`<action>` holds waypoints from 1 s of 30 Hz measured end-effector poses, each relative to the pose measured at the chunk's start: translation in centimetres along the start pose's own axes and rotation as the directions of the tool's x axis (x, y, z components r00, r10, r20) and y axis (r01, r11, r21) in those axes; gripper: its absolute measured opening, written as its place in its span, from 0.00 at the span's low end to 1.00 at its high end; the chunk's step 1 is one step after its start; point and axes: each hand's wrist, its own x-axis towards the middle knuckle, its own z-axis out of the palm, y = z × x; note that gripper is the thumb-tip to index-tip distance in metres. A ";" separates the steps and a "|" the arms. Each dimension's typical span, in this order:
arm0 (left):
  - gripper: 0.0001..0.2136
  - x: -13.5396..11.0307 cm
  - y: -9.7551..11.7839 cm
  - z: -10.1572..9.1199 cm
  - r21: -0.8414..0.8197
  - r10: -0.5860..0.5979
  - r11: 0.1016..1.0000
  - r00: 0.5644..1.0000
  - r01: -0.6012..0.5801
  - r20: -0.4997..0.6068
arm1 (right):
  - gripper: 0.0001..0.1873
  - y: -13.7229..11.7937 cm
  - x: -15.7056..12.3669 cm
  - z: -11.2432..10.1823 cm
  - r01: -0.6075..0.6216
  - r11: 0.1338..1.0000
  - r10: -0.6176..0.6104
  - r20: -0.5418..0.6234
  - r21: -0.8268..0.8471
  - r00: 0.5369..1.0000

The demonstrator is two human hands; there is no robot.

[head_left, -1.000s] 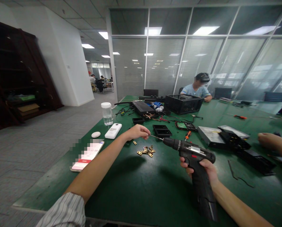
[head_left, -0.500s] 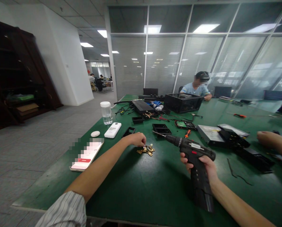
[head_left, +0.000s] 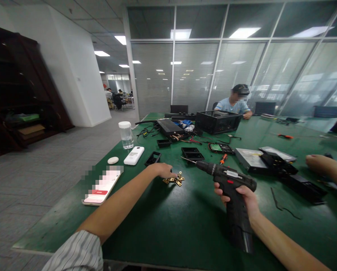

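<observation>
A small pile of brass-coloured metal pieces, like little hinges or plates with holes [head_left: 179, 183], lies on the green table. My left hand [head_left: 163, 170] reaches over its far left side, one finger stretched out to touch the pieces; its other fingers are partly hidden. No piece shows lifted in it. On the right, my right hand [head_left: 249, 197] is wrapped round the grip of a black cordless drill [head_left: 230, 180]. The drill's long bit points left, beyond the pile, held above the table.
Black plastic trays [head_left: 192, 153] stand beyond the pile. To the left are a phone [head_left: 100, 192], a white device [head_left: 134, 156] and a water bottle [head_left: 126, 135]. An orange screwdriver [head_left: 223, 158] and a metal-cased drive [head_left: 249, 160] lie rightward. Another person's hand [head_left: 316, 163] rests at far right.
My left hand has gone from fingertips bunched down at the pile to one finger stretched out across it. The right hand and drill stay nearly in place.
</observation>
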 end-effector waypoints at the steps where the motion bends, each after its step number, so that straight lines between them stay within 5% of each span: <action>1: 0.30 0.0 0.2 0.2 0.050 -0.022 0.999 0.998 0.019 0.063 | 0.26 0.0 0.0 0.0 0.002 1.000 -0.002 -0.002 -0.006 1.000; 5: 0.40 -0.5 1.7 1.0 0.129 -0.062 0.991 0.991 0.046 0.117 | 0.26 0.0 0.0 -0.1 0.015 1.000 -0.015 -0.010 -0.027 1.000; 10: 0.43 -2.0 4.0 1.4 0.190 0.030 0.980 0.982 -0.066 0.189 | 0.25 -0.1 0.0 -0.1 0.037 0.999 -0.037 -0.020 -0.026 0.999; 13: 0.43 -2.2 4.3 1.3 0.188 0.049 0.979 0.990 -0.073 0.129 | 0.26 -0.1 0.1 -0.2 0.038 0.999 -0.039 -0.026 -0.029 0.999; 16: 0.45 -1.7 3.8 1.2 0.213 -0.050 0.976 0.998 0.040 0.042 | 0.26 -0.1 0.1 -0.3 0.033 0.999 -0.034 -0.034 -0.028 0.999; 19: 0.48 -1.4 3.5 1.2 0.202 -0.141 0.971 0.988 0.125 0.069 | 0.25 -0.1 0.1 -0.2 0.018 1.000 -0.019 -0.046 -0.011 0.999; 24: 0.51 -2.6 4.9 0.9 0.168 -0.048 0.986 0.986 0.021 0.159 | 0.25 -0.1 0.0 0.1 0.023 1.000 -0.022 -0.069 0.010 0.997; 30: 0.44 -2.8 5.1 0.4 0.203 0.058 0.976 0.995 -0.073 0.079 | 0.25 -0.1 0.0 0.4 0.027 0.999 -0.025 -0.052 0.027 0.998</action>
